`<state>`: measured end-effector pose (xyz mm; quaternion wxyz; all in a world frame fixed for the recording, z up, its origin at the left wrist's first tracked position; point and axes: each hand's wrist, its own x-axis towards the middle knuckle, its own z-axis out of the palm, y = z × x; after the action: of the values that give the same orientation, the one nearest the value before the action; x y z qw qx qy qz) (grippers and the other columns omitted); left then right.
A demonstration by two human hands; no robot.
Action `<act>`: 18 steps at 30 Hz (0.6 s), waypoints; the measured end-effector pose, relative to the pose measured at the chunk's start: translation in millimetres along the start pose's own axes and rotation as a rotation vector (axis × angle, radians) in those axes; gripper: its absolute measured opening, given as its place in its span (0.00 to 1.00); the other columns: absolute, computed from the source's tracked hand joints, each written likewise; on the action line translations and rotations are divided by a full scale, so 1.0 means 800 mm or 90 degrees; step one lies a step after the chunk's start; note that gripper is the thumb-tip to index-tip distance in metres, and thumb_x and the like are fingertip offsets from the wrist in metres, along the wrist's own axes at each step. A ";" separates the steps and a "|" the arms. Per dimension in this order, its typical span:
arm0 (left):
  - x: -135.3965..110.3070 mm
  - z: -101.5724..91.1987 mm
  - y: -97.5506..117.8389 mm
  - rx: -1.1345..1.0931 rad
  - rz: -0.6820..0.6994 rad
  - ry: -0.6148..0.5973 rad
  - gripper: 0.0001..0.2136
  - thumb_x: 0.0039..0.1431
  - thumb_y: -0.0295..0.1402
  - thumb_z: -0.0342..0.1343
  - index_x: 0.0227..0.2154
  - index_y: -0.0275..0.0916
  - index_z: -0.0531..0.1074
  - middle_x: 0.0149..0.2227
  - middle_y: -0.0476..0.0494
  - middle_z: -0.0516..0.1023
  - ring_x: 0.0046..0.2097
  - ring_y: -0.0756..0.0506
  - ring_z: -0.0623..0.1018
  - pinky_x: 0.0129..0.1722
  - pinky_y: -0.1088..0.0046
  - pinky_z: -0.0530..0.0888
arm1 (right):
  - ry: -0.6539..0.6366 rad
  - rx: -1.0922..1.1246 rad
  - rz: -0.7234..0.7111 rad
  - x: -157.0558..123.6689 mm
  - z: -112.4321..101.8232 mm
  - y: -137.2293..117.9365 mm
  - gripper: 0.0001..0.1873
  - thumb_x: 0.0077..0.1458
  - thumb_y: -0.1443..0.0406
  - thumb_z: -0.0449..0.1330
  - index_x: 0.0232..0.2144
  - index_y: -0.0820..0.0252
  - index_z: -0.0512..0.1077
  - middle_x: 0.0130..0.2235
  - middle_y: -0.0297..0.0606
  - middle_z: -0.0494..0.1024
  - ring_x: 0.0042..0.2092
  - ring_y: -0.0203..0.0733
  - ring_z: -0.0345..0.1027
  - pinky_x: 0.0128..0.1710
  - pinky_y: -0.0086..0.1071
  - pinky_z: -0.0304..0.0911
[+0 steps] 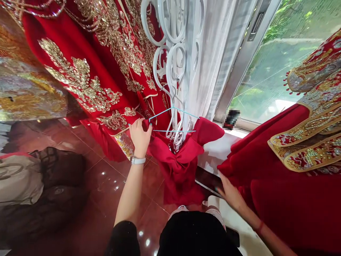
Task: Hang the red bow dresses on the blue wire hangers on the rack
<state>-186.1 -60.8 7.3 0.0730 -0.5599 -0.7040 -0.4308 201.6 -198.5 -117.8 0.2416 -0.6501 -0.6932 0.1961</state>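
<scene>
A red dress (177, 161) with a bow-like gathered front hangs from a thin light-blue hanger (173, 131). The hanger's hook is at the white scrolled metal stand (175, 58). My left hand (140, 137), with a watch on the wrist, is closed on the dress's left shoulder, beside the hanger's end. The dress's other sleeve (210, 131) spreads out to the right. Lower right, my right hand (231, 192) is apart from this dress, thumb and fingers spread, slightly blurred. It is nearest to the red cloth (239, 153) of another garment; whether it touches that cloth I cannot tell.
A red garment with gold beadwork (87, 85) hangs at left. Another embroidered garment (306, 138) is at right, before a window (269, 78). A pixelated dark object (231, 119) sits on the sill. Dark and beige bags (21, 177) lie on the tiled floor (103, 192).
</scene>
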 end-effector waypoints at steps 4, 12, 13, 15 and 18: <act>-0.004 -0.003 0.005 0.071 -0.008 -0.045 0.18 0.65 0.31 0.52 0.55 0.35 0.72 0.57 0.28 0.77 0.59 0.32 0.75 0.60 0.53 0.70 | 0.242 0.091 -0.084 0.090 -0.031 -0.083 0.38 0.65 0.56 0.53 0.72 0.55 0.48 0.69 0.55 0.62 0.67 0.57 0.64 0.63 0.55 0.66; -0.021 -0.027 0.036 0.312 -0.017 -0.146 0.18 0.68 0.30 0.41 0.51 0.30 0.72 0.45 0.25 0.81 0.47 0.31 0.82 0.42 0.61 0.76 | 0.356 -0.114 -0.075 0.238 -0.047 -0.200 0.23 0.64 0.61 0.53 0.60 0.61 0.66 0.60 0.58 0.71 0.62 0.63 0.62 0.61 0.56 0.58; -0.021 -0.029 0.039 0.332 -0.013 -0.157 0.18 0.69 0.30 0.40 0.50 0.30 0.72 0.44 0.25 0.81 0.47 0.32 0.82 0.41 0.62 0.75 | 0.359 -0.128 -0.070 0.247 -0.048 -0.198 0.21 0.64 0.63 0.52 0.57 0.61 0.68 0.57 0.56 0.73 0.59 0.61 0.64 0.60 0.55 0.58; -0.022 -0.032 0.043 0.363 0.000 -0.175 0.18 0.69 0.31 0.38 0.49 0.29 0.71 0.42 0.25 0.80 0.45 0.32 0.82 0.40 0.63 0.75 | 0.367 -0.149 -0.063 0.260 -0.050 -0.193 0.17 0.64 0.65 0.52 0.52 0.60 0.70 0.52 0.54 0.76 0.54 0.58 0.67 0.58 0.53 0.58; -0.023 -0.037 0.049 0.388 0.008 -0.192 0.18 0.70 0.32 0.38 0.49 0.29 0.70 0.40 0.25 0.80 0.43 0.32 0.83 0.40 0.62 0.75 | 0.366 -0.183 -0.056 0.271 -0.056 -0.190 0.15 0.63 0.66 0.52 0.50 0.60 0.71 0.47 0.53 0.77 0.50 0.57 0.69 0.59 0.54 0.56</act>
<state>-157.5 -94.6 35.2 0.1346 -0.5740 -0.7998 -0.1127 97.1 3.3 25.0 0.3412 -0.6756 -0.6449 -0.1062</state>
